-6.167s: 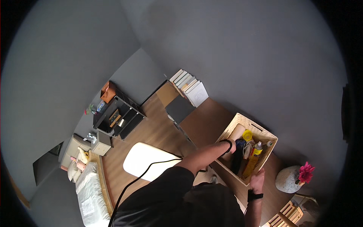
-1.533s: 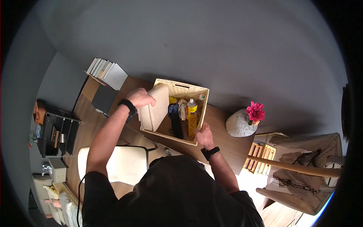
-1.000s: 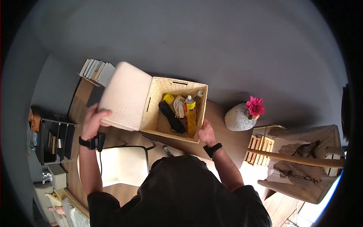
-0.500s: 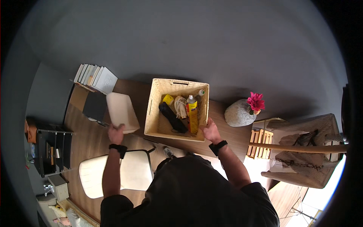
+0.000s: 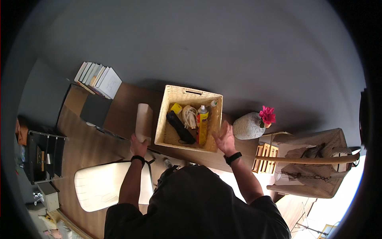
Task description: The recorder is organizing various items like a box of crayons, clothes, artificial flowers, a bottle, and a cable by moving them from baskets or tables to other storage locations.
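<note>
Head view: left hand (image 5: 139, 145) grips near end of off-white rectangular block (image 5: 144, 121) over brown wooden desk (image 5: 124, 106), left of pale woven rectangular basket (image 5: 163, 123). Right hand (image 5: 225, 139) beside it, fingers spread wide. Steady wrist should keep block off rim.

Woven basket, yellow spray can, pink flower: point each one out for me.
Woven basket (image 5: 180, 97): head view, inner face of its far wall.
Yellow spray can (image 5: 202, 128): head view, middle of its body.
Pink flower (image 5: 267, 114): head view, centre of its petals.
</note>
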A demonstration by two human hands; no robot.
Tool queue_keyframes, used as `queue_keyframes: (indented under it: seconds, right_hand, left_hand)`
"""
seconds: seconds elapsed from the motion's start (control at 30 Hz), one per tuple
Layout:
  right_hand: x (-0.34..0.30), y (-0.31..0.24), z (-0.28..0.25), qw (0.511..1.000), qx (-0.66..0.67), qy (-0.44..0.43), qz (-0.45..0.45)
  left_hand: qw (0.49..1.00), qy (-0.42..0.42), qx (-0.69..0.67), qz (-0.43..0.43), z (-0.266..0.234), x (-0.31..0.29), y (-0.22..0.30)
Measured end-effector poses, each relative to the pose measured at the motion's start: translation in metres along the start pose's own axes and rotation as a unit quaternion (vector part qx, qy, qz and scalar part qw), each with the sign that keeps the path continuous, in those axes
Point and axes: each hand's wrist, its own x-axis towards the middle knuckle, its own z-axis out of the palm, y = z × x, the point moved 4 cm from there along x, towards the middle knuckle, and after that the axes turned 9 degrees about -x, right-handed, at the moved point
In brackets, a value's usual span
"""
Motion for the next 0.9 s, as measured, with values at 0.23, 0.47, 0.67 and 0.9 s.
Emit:
queue_keyframes:
  seconds: [0.23, 0.47, 0.67, 0.9]
  right_hand:
    - [0.096, -0.047, -0.008, 0.959, -0.129, -0.111, -0.225]
    - [0.141, -0.045, 0.079, 0.845, -0.39, -0.171, -0.323]
    - [0.132, -0.051, 0.086, 0.837, -0.416, -0.169, -0.313]
    - [0.132, -0.04, 0.088, 0.819, -0.446, -0.171, -0.318]
  left_hand:
    - [0.986, -0.037, -0.147, 0.071, -0.006, -0.023, 0.005]
    - [0.99, 0.006, -0.139, 0.007, -0.016, -0.063, -0.042]
    - [0.985, 0.063, -0.158, -0.026, -0.031, -0.089, -0.05]
    - [0.979, 0.067, -0.188, -0.04, -0.034, -0.091, -0.058]
